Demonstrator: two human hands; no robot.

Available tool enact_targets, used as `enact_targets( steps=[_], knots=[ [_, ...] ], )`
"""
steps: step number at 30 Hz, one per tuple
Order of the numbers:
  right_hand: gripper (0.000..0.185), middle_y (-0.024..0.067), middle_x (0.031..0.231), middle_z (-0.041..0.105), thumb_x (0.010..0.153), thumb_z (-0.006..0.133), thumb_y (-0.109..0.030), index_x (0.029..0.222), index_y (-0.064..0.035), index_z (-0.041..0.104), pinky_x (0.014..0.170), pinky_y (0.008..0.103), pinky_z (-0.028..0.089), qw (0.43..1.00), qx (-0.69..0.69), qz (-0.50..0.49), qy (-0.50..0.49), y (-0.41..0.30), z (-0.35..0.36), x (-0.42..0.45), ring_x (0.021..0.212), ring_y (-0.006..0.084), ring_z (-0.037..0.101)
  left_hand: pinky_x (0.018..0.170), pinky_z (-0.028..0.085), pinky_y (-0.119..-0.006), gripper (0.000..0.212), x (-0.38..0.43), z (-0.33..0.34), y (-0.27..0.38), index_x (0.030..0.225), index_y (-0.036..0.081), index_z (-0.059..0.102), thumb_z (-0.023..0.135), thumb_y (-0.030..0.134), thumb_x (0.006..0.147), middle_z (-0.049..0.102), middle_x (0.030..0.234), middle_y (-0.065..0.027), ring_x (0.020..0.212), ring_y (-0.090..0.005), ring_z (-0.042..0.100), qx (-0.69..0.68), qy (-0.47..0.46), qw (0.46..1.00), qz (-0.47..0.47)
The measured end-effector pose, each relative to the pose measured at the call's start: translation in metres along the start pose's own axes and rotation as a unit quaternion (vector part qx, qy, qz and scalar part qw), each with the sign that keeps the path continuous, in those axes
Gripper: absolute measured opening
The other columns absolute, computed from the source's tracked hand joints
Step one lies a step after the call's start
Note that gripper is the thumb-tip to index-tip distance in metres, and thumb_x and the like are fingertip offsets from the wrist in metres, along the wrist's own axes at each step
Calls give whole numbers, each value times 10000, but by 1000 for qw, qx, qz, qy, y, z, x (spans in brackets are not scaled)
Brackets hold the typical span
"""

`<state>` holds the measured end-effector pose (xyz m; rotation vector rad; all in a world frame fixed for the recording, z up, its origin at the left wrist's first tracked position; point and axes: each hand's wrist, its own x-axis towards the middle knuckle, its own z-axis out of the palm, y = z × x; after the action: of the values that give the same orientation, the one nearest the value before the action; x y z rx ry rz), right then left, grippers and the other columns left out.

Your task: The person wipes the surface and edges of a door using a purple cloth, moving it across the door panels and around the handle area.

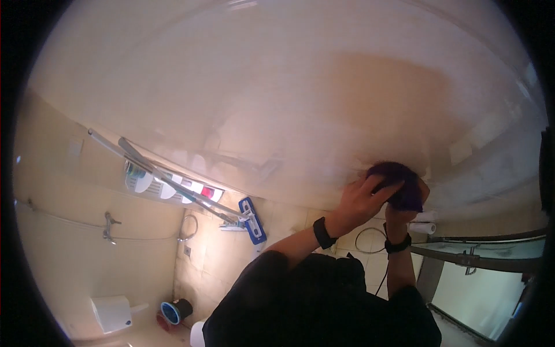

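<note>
A bunched dark purple cloth (402,184) is between my two hands, close to a glossy pale wall (260,86) that fills the upper view. My left hand (357,201) has its fingers spread over the cloth's near side and pressed on it. My right hand (401,215) grips the cloth from below and from the right; most of its fingers are hidden behind the fabric. Dark bands circle both wrists. Faint reflections of the room show in the wall.
Two mops lean left, one with a blue flat head (252,220), before a shelf of toiletries (167,184). A shower tap (110,227), a paper dispenser (112,313) and a black bin (177,310) are further left. Paper rolls (422,227) and a framed glass door (481,290) stand right.
</note>
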<state>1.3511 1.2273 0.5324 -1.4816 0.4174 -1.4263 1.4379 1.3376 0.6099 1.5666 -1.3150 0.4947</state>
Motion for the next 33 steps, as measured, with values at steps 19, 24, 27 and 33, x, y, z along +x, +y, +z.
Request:
enact_targets(
  steps=[19, 24, 27, 33],
  knots=[
    [523, 177, 1150, 523, 714, 686, 36, 1195, 2, 484, 872, 368, 487, 938, -184, -59, -287, 14, 287, -214, 1018, 342, 572, 642, 537, -359, 398, -177, -253, -214, 1015, 121, 658, 706, 7, 637, 605, 1010, -91, 832, -295, 631, 87, 33, 968, -233],
    [550, 159, 1097, 566, 697, 697, 35, 1201, -1, 480, 840, 348, 501, 954, -55, 4, -294, -60, 386, -203, 963, 339, 598, 687, 545, -346, 518, -138, -338, -233, 1076, 94, 645, 613, -142, 617, 597, 1058, -142, 891, -313, 637, 94, 154, 957, -229],
    [557, 156, 1062, 582, 694, 692, 40, 1207, 1, 478, 830, 332, 502, 952, -63, -36, -297, -95, 410, -179, 940, 319, 611, 845, 500, -346, 544, -106, -359, -233, 1075, 60, 641, 616, -179, 587, 598, 1074, -139, 1028, -307, 586, 67, 201, 956, -205],
    [507, 147, 1115, 552, 704, 686, 43, 1181, 10, 519, 865, 333, 481, 954, -153, -171, -195, -94, 367, -141, 998, 273, 582, 773, 510, -361, 584, -62, -338, -198, 1072, 102, 687, 622, -120, 535, 591, 973, -145, 916, -314, 600, -19, 141, 981, -131]
  ],
)
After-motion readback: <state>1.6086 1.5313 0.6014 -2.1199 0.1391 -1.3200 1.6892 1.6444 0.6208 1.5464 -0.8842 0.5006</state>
